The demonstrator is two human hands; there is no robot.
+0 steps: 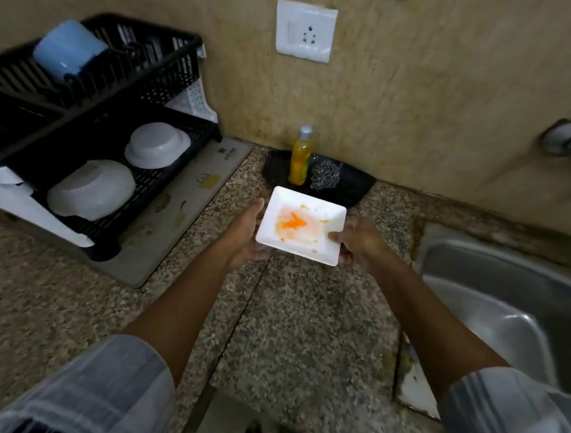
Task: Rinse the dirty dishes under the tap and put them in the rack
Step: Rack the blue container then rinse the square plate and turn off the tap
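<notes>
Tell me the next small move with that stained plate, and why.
Probably carry the square white plate rightward over the sink. Both the left hand and right hand hold it above the counter, orange residue remains on it, and the rack holds only clean-looking dishes.
</notes>
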